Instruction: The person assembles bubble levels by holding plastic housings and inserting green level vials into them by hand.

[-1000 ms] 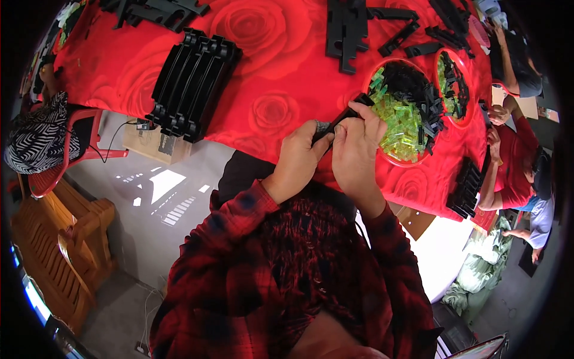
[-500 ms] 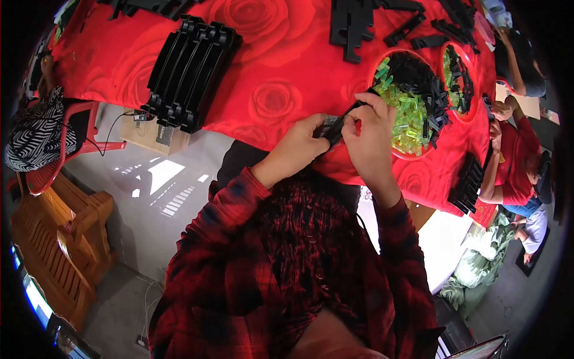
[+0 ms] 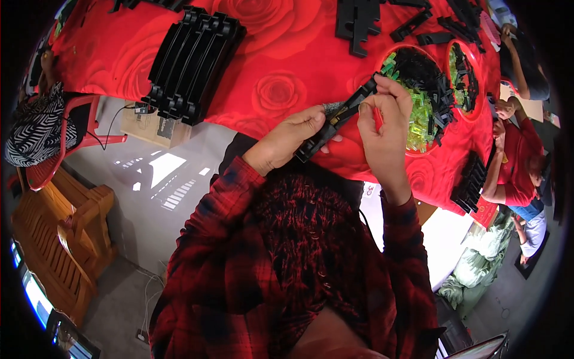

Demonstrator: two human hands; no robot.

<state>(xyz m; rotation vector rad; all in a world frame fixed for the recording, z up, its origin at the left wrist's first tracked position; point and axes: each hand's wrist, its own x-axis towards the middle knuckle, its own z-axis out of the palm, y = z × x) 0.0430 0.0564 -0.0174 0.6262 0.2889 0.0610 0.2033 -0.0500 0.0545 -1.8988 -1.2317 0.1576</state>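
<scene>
My left hand [image 3: 286, 139] grips a long, narrow black plastic part [image 3: 345, 113], thumb on top, held at a slant above the table's front edge. A small yellowish strip shows inside its channel. My right hand [image 3: 387, 122] is closed at the part's far end, thumb and fingertips against it; whether a small piece is between them, I cannot tell. Just right of that hand is a round red basket [image 3: 414, 154] holding yellow-green clear pieces [image 3: 420, 122] and small black pieces [image 3: 418, 64]. Left of my hands, a row of similar black parts [image 3: 194, 66] lies side by side.
A second red basket [image 3: 476, 99] stands farther right. Loose black parts [image 3: 357, 27] lie at the back of the red rose-print tablecloth [image 3: 278, 93]; more black parts [image 3: 469, 182] sit at its right edge. A red chair [image 3: 84, 119] and wooden bench [image 3: 60, 233] are left. Other people work at right.
The black part has turned in my hands, and its channel now faces up into view. My right hand has moved slightly right, along the part's far end. The view has shifted a little.
</scene>
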